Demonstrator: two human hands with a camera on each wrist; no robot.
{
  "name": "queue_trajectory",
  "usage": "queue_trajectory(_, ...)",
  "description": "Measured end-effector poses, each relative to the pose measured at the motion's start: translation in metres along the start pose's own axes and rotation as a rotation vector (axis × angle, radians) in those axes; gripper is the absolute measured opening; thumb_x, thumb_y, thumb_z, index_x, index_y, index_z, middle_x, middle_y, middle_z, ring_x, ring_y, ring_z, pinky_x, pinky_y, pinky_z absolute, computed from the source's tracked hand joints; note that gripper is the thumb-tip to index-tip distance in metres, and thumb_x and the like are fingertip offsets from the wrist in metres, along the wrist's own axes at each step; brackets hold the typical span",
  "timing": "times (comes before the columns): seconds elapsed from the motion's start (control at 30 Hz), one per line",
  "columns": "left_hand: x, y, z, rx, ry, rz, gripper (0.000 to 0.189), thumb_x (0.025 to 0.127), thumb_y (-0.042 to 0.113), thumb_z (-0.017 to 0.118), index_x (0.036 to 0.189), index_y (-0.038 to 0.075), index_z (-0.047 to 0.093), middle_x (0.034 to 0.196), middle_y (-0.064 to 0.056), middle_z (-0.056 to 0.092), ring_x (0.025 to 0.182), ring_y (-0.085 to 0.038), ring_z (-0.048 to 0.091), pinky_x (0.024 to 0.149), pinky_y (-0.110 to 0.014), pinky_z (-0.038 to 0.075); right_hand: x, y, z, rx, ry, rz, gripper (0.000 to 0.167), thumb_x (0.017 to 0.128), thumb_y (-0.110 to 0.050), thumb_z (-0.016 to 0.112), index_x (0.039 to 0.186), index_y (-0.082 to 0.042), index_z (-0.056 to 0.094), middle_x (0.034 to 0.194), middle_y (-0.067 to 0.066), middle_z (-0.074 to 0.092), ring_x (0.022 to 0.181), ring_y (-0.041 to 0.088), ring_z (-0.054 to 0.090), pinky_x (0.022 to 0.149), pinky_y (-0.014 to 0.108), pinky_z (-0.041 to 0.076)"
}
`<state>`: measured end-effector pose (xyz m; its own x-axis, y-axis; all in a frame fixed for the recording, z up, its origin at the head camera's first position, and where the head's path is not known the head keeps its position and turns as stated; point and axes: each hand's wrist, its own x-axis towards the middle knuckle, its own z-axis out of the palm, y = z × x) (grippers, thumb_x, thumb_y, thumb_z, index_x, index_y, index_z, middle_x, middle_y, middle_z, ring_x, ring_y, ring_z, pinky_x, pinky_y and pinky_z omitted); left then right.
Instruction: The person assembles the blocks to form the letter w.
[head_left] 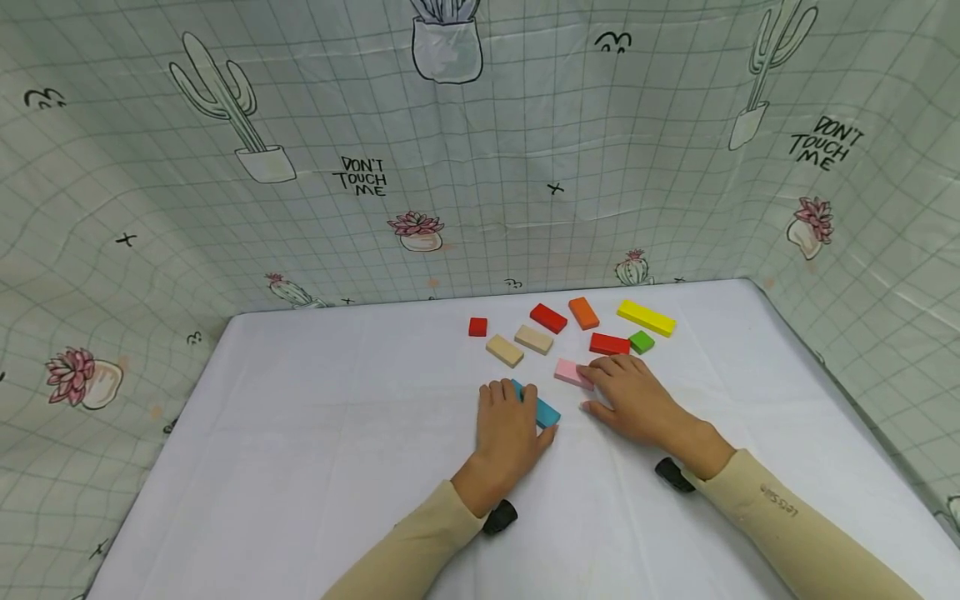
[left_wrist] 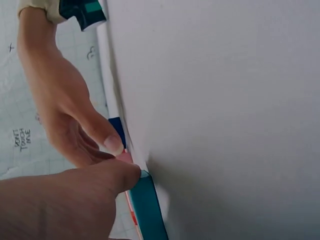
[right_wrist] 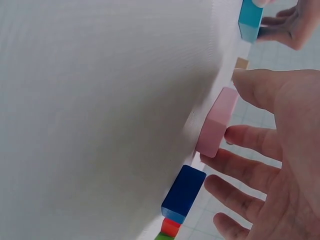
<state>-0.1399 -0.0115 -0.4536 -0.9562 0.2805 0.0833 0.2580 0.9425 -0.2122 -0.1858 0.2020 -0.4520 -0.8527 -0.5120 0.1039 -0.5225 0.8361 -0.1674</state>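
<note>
My left hand holds a light blue block between thumb and fingers; the block's teal-looking side shows beneath the thumb in the left wrist view. To its right, my right hand reaches over a pink block with fingers spread. In the right wrist view, fingertips touch or nearly touch the pink block's side, and the thumb is close to its far end. A dark blue block lies beside the pink one there; the right hand hides it in the head view.
Behind the hands lie two beige blocks, a small red cube, two red blocks, an orange block, a yellow block and a green block. A patterned cloth rises behind the white table.
</note>
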Motion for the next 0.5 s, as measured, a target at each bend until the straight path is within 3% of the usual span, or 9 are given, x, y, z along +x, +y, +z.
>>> queue_trajectory(0.5, 0.000, -0.024, 0.007, -0.149, 0.022, 0.033, 0.066, 0.093, 0.063, 0.072, 0.134, 0.012, 0.069, 0.128, -0.017, 0.068, 0.122, -0.035, 0.060, 0.112, -0.049, 0.045, 0.000, -0.001, 0.000, -0.021, -0.012, -0.010, 0.058, 0.092, -0.027, 0.084, 0.141, -0.002, 0.066, 0.133, 0.018, 0.067, 0.128, 0.040, 0.057, 0.112, 0.061, 0.044)
